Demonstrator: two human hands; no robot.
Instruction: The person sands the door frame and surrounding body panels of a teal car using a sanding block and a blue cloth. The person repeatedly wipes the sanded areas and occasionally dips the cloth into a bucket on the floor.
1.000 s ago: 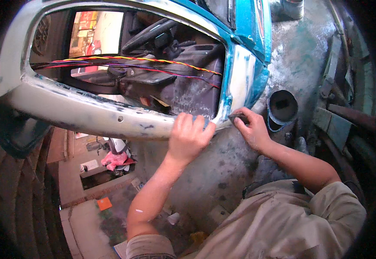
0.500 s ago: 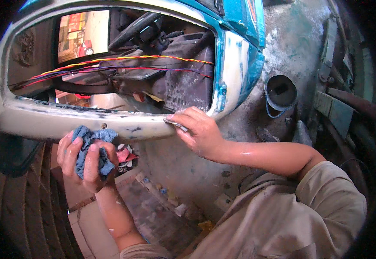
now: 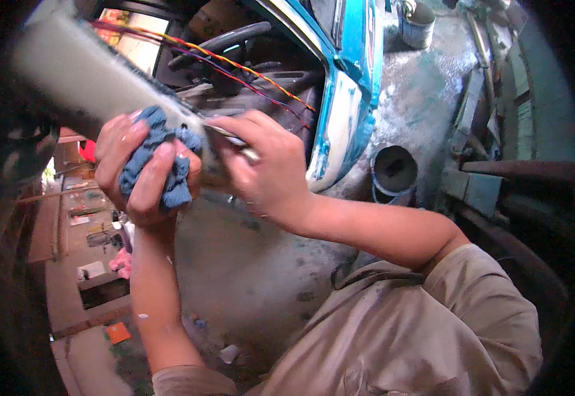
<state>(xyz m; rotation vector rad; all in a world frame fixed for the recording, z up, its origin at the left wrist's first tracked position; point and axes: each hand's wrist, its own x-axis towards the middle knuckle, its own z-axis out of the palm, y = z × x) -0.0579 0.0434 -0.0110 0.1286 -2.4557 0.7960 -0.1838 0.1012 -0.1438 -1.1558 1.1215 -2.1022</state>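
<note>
A crumpled blue cloth [image 3: 178, 179] is bunched in my left hand [image 3: 147, 188], whose fingers are curled round it. That hand is up against the cream-coated, patchy sill [image 3: 96, 79] below a vehicle's window opening. Just to its right, my right hand [image 3: 271, 168] pinches a thin folded grey piece [image 3: 236, 140] that looks like sandpaper. Its fingertips reach the inner edge of the sill, where dark patches show through the coating. Most of the folded piece is covered by my fingers.
Twisted coloured wires [image 3: 228, 63] stretch across the window opening in front of a steering wheel [image 3: 234, 38]. A dark bucket [image 3: 374, 175] stands on the floor to the right, another bucket [image 3: 418, 30] farther off. Metal beams [image 3: 518, 169] line the right side.
The view has turned, so the sill now slants. My right hand has come left along the sill, close beside my left hand. Both hands keep what they hold.
</note>
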